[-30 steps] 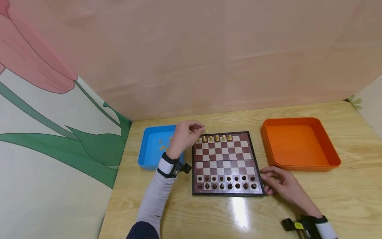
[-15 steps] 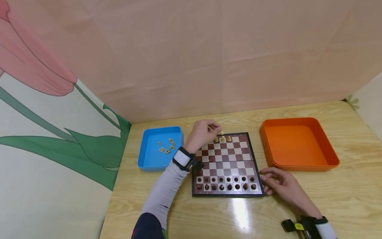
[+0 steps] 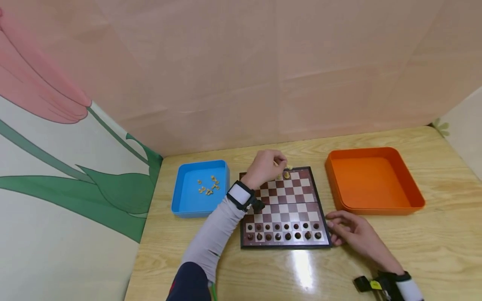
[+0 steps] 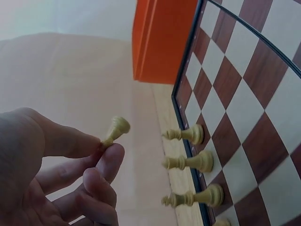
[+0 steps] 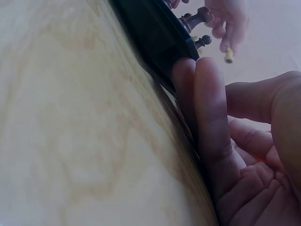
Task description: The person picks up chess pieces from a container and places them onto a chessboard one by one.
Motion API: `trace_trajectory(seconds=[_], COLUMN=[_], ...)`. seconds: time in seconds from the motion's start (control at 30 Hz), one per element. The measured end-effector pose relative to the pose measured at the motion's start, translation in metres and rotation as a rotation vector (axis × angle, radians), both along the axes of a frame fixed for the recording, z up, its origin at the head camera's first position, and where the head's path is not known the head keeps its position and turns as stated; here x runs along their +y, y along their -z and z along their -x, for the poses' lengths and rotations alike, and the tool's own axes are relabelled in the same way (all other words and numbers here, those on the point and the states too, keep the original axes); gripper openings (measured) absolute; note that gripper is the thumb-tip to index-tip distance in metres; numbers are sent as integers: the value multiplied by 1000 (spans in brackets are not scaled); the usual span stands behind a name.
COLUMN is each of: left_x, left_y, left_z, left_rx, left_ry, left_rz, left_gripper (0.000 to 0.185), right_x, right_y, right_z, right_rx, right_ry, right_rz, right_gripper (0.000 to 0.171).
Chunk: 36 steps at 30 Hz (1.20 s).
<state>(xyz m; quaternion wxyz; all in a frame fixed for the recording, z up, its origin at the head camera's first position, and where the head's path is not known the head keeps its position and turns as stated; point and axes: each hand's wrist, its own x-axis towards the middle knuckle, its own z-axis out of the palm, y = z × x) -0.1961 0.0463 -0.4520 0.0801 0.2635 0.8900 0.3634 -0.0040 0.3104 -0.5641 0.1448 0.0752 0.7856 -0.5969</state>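
A pale wooden table [image 3: 444, 246] sits in a corner, a flower-painted panel to the left and plain pinkish sheeting behind. Furthest left on it is a blue tray [image 3: 182, 200] with a handful of cream chess pieces [image 3: 208, 187] lying loose inside. Just right of the tray lies the chessboard [image 3: 288, 209], and over its far edge hangs the left hand [image 3: 265, 167], which a second ago was near the board's far-left corner and has since travelled right along the back rank. Its thumb and fingertips pinch a cream pawn [image 4: 116, 130] by the base, lifted clear of the squares; where five cream pieces stood in that row, the head view now shows only one or two beside the hand, though the knuckles may hide more. Three cream pieces [image 4: 188, 162] stand on the edge squares in the wrist view. Two rows of dark pieces [image 3: 283, 231] fill the near side, unchanged. The right hand [image 3: 348, 232] stays at the board's near-right corner, fingers straight and pressed against the rim, gripping nothing. Beyond it sits the orange tray [image 3: 410, 205].
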Motion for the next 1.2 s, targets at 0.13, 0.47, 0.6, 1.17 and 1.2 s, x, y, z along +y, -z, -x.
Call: trace_trajectory(seconds=[0.13,0.47,0.6,1.17,1.2], left_x=[10,34,38,47,47], left_y=[3,13,19,23,23], left_z=[2,2,4,6,6], left_rx=[13,20,42,55,54], left_ry=[33,16,17,-67,-68], left_rz=[46,162,205,301,303], left_gripper=[20,17,15,13,14], right_x=[0,0,0,-1,-1], right_y=[0,2,2,-1,-1], right_z=[1,0,0,0,0], right_rx=[8,15,13,26,28], right_ry=[-3,-2,1,-8,-10], right_rz=[10,9,7,1,5], right_gripper=[39,39,38,37,37])
